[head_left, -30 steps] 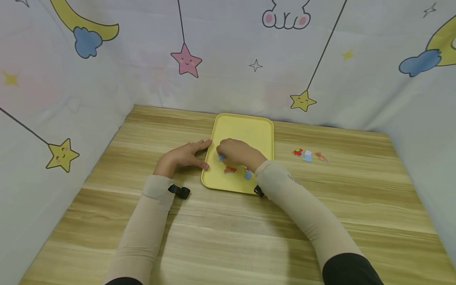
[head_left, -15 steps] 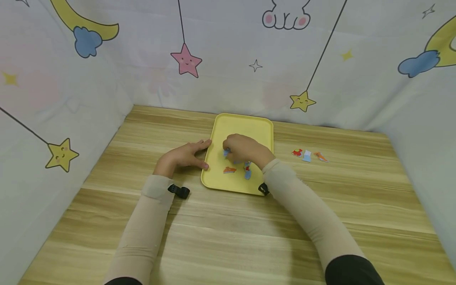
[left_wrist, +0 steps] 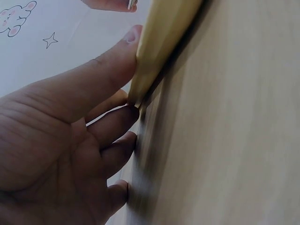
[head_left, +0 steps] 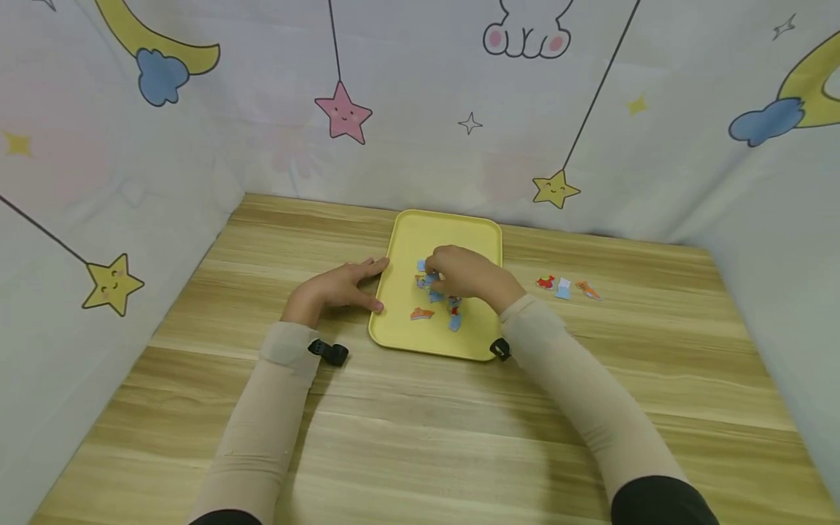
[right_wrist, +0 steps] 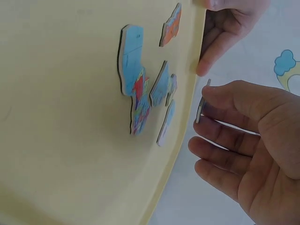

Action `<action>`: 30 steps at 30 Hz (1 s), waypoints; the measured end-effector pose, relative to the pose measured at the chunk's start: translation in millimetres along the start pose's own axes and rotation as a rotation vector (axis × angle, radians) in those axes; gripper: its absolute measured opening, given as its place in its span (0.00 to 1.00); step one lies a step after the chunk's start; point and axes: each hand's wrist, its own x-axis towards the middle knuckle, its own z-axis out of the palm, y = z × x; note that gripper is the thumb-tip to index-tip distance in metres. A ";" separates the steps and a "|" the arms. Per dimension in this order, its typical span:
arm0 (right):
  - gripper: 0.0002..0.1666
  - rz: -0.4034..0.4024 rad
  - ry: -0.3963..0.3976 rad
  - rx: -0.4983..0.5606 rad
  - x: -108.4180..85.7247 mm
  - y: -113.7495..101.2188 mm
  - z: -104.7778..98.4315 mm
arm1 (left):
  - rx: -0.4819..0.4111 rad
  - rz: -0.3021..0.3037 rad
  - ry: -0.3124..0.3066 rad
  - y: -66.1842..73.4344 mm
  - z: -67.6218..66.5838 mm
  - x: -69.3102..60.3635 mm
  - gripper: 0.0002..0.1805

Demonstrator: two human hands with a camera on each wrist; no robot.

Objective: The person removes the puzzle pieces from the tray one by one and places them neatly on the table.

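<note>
Pale wood-grain bench: spreads nearest to me, under my beige sleeves, and carries everything I am handling.

Shallow yellow rectangular tray: lies flat beyond, a short side towards me; its raised rim, I judge, helps keep small flat pieces from sliding off.

Slim blue cut-out piece: near right on the tray, seemingly touching a multicoloured piece; whether they are joined I cannot tell.

Thin orange cut-out piece: near left on the tray, on its own, perhaps so it does not crowd the others.

Cluster of small blue pieces: mid-tray, close together and partly hidden from above, likely grouped for easy reach.

Red piece, white-and-blue piece, second orange piece: on the bench to the right of the tray, apart from it, probably to leave room on its floor.

Left hand: at the tray's left rim, fingers loosely spread, touching but wrapped round nothing; I think this contact steadies the tray.

Right hand: above mid-tray, thumb and forefinger pinching one thin flat piece; a light pinch probably suits something so thin. It shows edge-on, so I cannot read its face.

White printed curtain: hangs farthest, behind the bench.
</note>
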 end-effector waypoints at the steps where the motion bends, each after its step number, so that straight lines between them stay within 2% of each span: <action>1: 0.11 -0.002 0.005 -0.001 -1.3 1.4 0.1 | 0.000 -0.002 0.000 0.1 0.1 0.1 0.56; 10: 0.07 -0.016 0.036 0.000 -8.5 12.6 -1.9 | 0.016 -0.003 -0.004 -0.7 -1.4 1.3 0.57; 21: 0.11 -0.016 0.080 -0.011 -27.0 29.1 -6.2 | 0.031 -0.010 -0.007 0.7 -1.0 3.1 0.57; 30: 0.12 0.022 0.112 0.024 -39.2 45.6 -5.0 | 0.033 -0.017 -0.005 1.0 -0.7 2.0 0.57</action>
